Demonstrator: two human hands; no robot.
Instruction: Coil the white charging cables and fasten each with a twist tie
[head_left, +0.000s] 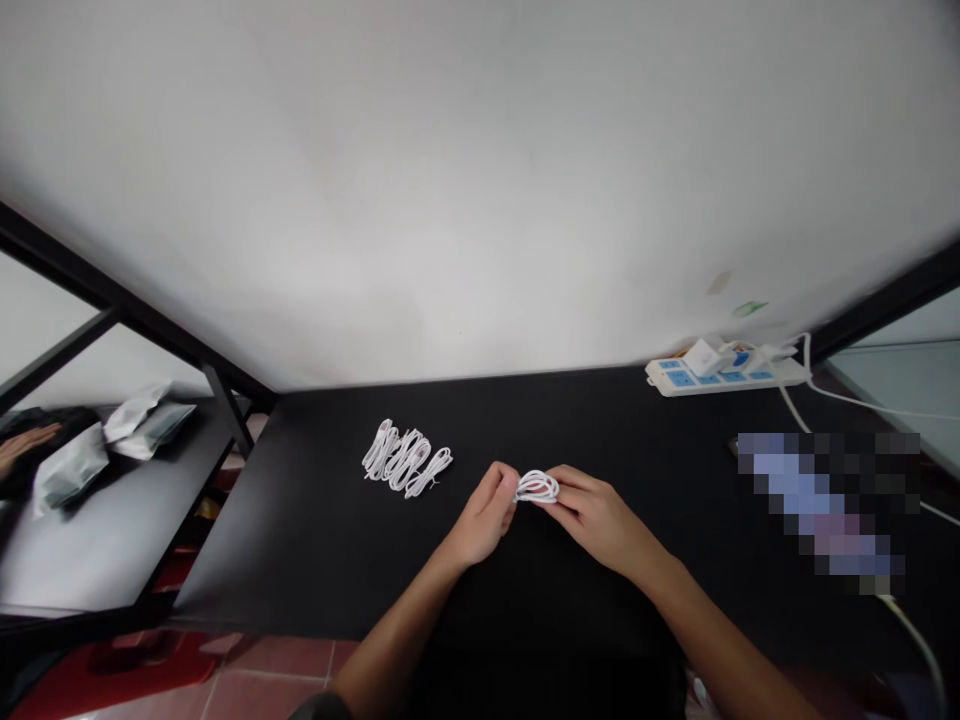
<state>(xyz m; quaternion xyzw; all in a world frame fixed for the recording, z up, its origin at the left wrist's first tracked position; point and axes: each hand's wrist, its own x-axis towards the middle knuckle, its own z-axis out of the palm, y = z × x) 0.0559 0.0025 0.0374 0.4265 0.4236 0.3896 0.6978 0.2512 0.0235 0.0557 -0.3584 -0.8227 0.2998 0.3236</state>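
Observation:
Between my two hands is a coiled white cable [537, 487], held above the black table [315, 540]. My left hand [487, 515] is closed on the left end of the coil, thumb on top. On the right side, my right hand [596, 515] grips the loops, its fingers reaching behind and under them. Several similar white cable bundles [406, 460] lie together on the table, to the left and a little farther back than my hands.
A white power strip [675, 378] with plugged-in chargers lies against the wall at back right. In front of it is a pixelated object [817, 510] with a cord. Left, beyond a black metal frame [225, 405], plastic packets [71, 468] and another person's hand [26, 445] are at a second table.

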